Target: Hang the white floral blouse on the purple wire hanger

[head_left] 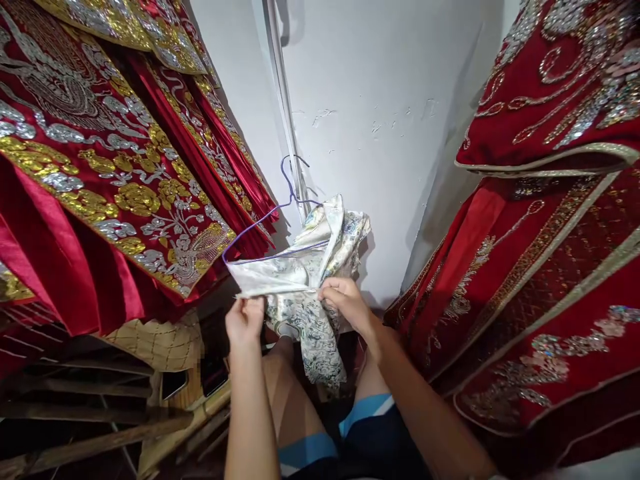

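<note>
A pale garment with a blue-green floral pattern (315,333) hangs in front of me, one side of it on a thin purple wire hanger (240,235). My left hand (245,319) pinches the garment's white edge at the lower left. Close to the middle of that same edge, my right hand (345,300) has thumb and fingers closed on the cloth. Between the two hands the edge is pulled fairly straight. The hanger's left arm shows bare outside the cloth, while its right end is hidden by the fabric. Its hook rises beside a white vertical strip on the wall.
Red garments with gold and silver embroidery (140,180) hang at the left. More beaded red garments (550,267) hang at the right. A white wall (380,87) stands behind. At the lower left, a dark phone-like object (174,385) lies on a bamboo-like seat (210,410).
</note>
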A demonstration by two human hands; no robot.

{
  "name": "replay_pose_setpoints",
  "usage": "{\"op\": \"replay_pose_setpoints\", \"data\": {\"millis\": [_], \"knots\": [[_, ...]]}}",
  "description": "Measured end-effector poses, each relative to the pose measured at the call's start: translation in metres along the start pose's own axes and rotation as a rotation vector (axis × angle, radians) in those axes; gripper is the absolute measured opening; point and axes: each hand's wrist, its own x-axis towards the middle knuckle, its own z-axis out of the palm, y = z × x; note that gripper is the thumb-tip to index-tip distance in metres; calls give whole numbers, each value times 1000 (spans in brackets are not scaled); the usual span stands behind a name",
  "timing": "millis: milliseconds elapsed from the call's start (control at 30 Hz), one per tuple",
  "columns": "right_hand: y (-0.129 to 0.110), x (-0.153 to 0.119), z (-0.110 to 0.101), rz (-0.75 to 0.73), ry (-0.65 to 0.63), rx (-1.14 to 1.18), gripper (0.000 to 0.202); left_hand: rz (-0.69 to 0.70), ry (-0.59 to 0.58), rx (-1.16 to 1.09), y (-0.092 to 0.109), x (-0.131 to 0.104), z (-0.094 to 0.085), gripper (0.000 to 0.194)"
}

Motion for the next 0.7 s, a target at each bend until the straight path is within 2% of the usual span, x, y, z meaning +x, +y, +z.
{"op": "replay_pose_setpoints", "data": {"millis": [33, 67, 133, 200, 267, 333, 400, 467, 533, 600, 633, 700], "knots": [[9, -7, -3, -2, 60, 74, 14, -1, 92, 18, -14, -11, -7, 37], [19, -15, -7, -8, 126, 149, 16, -9, 127, 53, -25, -22, -14, 31], [36, -29, -20, -16, 235, 253, 22, 15, 75, 114, -39, -45, -23, 16], [45, -40, -36, 18, 229, 236, 29, 52, -64, 155, -40, -67, -23, 13], [41, -46, -48, 118, 74, 87, 38, 89, -195, 184, -33, -88, -13, 23], [28, -50, -51, 193, -90, -113, 43, 121, -295, 208, -26, -107, 4, 30], [13, -53, -44, 130, -146, -256, 36, 134, -383, 251, -25, -123, 21, 32], [3, -56, -31, -8, -165, -269, 29, 167, -459, 379, -31, -137, 33, 28], [0, -59, -18, -33, -303, -179, 34, 243, -530, 601, -37, -145, 38, 24], [0, -58, -10, 44, -485, -108, 39, 338, -577, 800, -40, -147, 38, 24], [-1, -56, -8, 80, -536, -112, 40, 371, -595, 863, -39, -145, 37, 22], [-8, -48, -9, 114, -551, -183, 39, 371, -635, 922, -35, -140, 33, 22]]}}
